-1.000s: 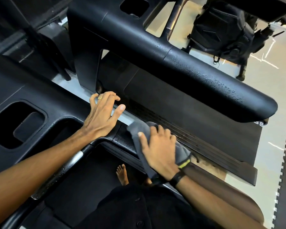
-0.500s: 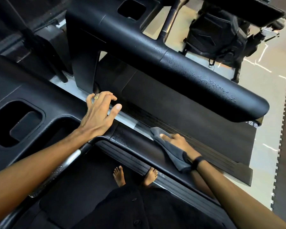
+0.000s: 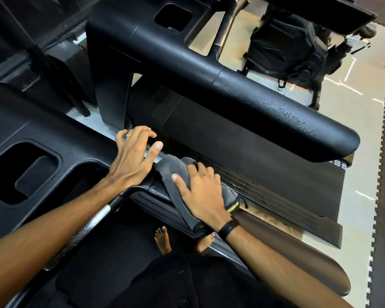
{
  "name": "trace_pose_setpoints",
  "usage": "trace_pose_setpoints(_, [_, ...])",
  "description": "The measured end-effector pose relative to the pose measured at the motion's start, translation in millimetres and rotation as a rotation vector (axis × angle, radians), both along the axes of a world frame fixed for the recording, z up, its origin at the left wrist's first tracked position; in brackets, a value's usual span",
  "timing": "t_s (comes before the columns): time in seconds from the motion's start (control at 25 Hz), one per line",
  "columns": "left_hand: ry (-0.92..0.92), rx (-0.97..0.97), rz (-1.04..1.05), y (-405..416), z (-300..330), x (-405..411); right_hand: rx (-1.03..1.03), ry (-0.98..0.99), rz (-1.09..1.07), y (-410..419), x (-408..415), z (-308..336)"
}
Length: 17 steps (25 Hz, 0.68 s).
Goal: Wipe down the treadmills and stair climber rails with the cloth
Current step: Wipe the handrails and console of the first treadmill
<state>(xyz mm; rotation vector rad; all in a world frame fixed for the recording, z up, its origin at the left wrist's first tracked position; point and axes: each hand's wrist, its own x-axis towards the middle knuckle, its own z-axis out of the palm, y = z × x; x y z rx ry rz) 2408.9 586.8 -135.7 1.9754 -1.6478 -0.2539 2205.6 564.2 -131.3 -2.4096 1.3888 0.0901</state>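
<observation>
Right hand (image 3: 203, 192) lies palm-down on the grey cloth (image 3: 176, 174), fingers curled over the cloth's far side and thumb laid along its near side, so it grips the cloth against the near treadmill's side rail (image 3: 152, 187). Left hand (image 3: 133, 161) holds nothing: fingers loosely spread, palm resting on the same rail where it meets the console (image 3: 53, 138), thumb tip just beside the cloth's upper end. The two hands are almost touching, left one further up the rail, right one just below it. The rail's long axis runs from upper left at the console down to lower right toward the person; most of the lower length is hidden under the right forearm, with its brown end (image 3: 333, 283) showing at lower right. My read is that the unwiped length lies down-right from the cloth, so the coming stroke calls for the right hand to drag the cloth back along that axis toward the body, while the left hand braces. Right hand is the only one placed for it. Further out, the next treadmill's rail (image 3: 276, 112) runs parallel to this one, up and to the right across the gap, well apart from both hands, and is covered in droplets, likely sprayed and not yet wiped. Bare feet (image 3: 162, 241) stand on the belt below.
</observation>
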Motion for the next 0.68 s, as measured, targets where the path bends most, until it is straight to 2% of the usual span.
trace_pose_setpoints(0.16, [0.019, -0.011, 0.026, 1.4, -1.7, -0.1, -0.094, -0.023, 0.049, 17.6, -47.6, 2.2])
trace_pose_setpoints(0.28, [0.025, -0.013, 0.029, -1.5, -1.7, -0.3, -0.125, 0.085, -0.013, 14.1, -24.0, -2.0])
trace_pose_setpoints(0.36, [0.023, -0.023, 0.031, -2.2, -3.6, 0.6, 0.030, 0.095, -0.057, -6.7, 3.4, -11.8])
trace_pose_setpoints(0.48, [0.032, -0.050, 0.050, 0.4, -5.6, 1.5, 0.507, -0.025, -0.187, -51.9, 27.4, -22.6])
trace_pose_setpoints(0.56, [0.039, -0.064, 0.058, 2.3, -5.7, 1.6, 0.641, -0.039, -0.215, -62.8, 29.1, -23.8])
trace_pose_setpoints(0.6, [0.043, -0.071, 0.059, 3.3, -6.2, 1.9, 0.611, -0.029, -0.198, -58.9, 27.2, -22.6])
trace_pose_setpoints(0.68, [0.055, -0.078, 0.065, 3.8, -6.9, 1.9, 0.411, -0.009, -0.146, -40.0, 14.6, -19.7])
